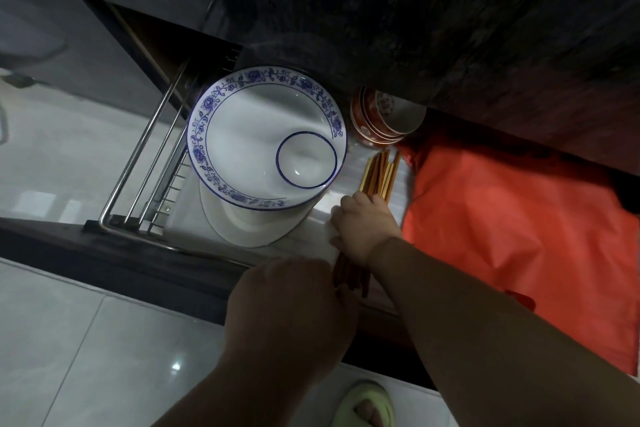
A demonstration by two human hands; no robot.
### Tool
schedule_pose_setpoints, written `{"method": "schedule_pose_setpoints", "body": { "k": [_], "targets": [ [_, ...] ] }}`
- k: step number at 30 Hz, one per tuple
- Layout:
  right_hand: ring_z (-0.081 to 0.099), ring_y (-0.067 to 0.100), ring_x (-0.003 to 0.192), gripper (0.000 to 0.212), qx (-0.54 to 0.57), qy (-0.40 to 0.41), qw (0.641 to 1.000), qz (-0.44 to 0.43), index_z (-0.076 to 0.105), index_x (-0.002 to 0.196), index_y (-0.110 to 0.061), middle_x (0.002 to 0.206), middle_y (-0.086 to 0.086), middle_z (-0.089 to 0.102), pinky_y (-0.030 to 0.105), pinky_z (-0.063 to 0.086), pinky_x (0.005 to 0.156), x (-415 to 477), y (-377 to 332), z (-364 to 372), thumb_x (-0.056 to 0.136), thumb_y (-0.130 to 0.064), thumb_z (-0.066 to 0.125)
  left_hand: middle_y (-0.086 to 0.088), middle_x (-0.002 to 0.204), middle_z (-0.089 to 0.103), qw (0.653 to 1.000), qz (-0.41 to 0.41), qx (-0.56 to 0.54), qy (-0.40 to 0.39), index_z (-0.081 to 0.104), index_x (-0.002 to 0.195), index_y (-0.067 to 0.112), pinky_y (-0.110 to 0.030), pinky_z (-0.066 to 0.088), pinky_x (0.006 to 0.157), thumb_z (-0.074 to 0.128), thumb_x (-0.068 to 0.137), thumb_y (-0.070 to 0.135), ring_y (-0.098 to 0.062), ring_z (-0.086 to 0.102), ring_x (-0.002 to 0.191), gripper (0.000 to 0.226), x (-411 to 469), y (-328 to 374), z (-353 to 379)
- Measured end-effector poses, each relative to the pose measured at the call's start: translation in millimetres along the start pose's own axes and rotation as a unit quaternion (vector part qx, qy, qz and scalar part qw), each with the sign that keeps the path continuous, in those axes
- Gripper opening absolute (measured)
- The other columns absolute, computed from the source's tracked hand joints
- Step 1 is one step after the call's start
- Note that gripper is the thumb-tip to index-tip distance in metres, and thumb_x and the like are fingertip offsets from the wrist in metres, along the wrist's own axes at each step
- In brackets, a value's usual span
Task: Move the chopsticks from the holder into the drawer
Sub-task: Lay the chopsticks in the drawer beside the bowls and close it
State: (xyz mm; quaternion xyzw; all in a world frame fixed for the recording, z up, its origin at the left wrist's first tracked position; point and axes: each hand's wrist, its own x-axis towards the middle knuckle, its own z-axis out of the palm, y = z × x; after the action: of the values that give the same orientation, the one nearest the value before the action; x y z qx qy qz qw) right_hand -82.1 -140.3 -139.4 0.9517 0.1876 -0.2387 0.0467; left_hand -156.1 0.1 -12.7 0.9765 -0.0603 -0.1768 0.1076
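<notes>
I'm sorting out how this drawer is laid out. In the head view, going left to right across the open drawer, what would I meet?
Metal rails → blue-patterned plate → chopsticks under the right hand → orange cloth.

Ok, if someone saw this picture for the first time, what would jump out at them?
Probably the large white plate with a blue floral rim in the middle of the open pull-out drawer, with a small blue-rimmed white bowl resting on it. Next, the bright orange cloth filling the drawer's right side. Between them, the right hand grips a bundle of wooden chopsticks, with the left hand near their lower ends.
</notes>
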Motion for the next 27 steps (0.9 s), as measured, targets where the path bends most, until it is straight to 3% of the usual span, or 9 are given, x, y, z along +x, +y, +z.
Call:
{"method": "schedule_pose_setpoints", "body": {
  "k": [6,11,15,19,27],
  "targets": [
    [0.044,0.028,0.109,0.036,0.048,0.065,0.984,0.161,0.064,0.113,-0.020,0.117,0.005,0.049,0.043,0.037,0.085,-5.1,-0.2,3.8,0.083,-0.039,0.056,0.004,0.054,0.058,0.999,0.006,-0.024,0.019,0.033,0.050,0.021,-0.027,0.026,0.051,0.039,0.064,0.053,-0.019,0.060,0.054,0.035,-0.7,-0.8,1.6],
    [0.041,0.027,0.115,0.080,0.114,0.057,0.952,0.278,0.044,0.123,-0.025,0.126,0.004,0.039,0.044,0.043,0.083,-10.3,5.5,9.3,0.060,-0.061,0.075,0.004,0.055,0.057,1.000,0.011,-0.026,0.011,0.028,0.050,0.022,-0.028,0.025,0.051,0.033,0.065,0.054,-0.019,0.058,0.055,0.036,-0.8,-1.5,0.7],
    [0.049,0.029,0.113,0.090,0.221,0.037,0.896,0.383,0.036,0.125,-0.017,0.123,0.007,0.040,0.042,0.049,0.082,-12.5,11.3,8.8,0.060,-0.065,0.075,0.003,0.059,0.059,1.000,0.009,-0.025,-0.001,0.035,0.053,0.021,-0.029,0.027,0.053,0.035,0.066,0.055,-0.018,0.060,0.060,0.036,-1.1,-2.0,1.4],
    [0.059,0.033,0.106,0.091,0.385,0.000,0.813,0.437,0.033,0.125,-0.014,0.121,0.011,0.044,0.040,0.051,0.082,-10.7,13.4,8.0,0.061,-0.061,0.078,0.003,0.058,0.059,1.000,0.008,-0.027,-0.003,0.034,0.053,0.022,-0.029,0.027,0.052,0.036,0.066,0.056,-0.019,0.059,0.058,0.037,-0.9,-2.4,1.2],
    [0.057,0.035,0.107,0.066,0.409,-0.018,0.797,0.443,0.032,0.115,-0.015,0.120,0.015,0.045,0.035,0.047,0.078,-7.1,5.4,8.5,0.070,-0.036,0.076,0.002,0.057,0.060,1.000,-0.002,-0.009,-0.017,0.039,0.053,0.021,-0.028,0.030,0.051,0.036,0.064,0.055,-0.019,0.060,0.058,0.036,-0.3,0.0,-2.4]
  ]
}}
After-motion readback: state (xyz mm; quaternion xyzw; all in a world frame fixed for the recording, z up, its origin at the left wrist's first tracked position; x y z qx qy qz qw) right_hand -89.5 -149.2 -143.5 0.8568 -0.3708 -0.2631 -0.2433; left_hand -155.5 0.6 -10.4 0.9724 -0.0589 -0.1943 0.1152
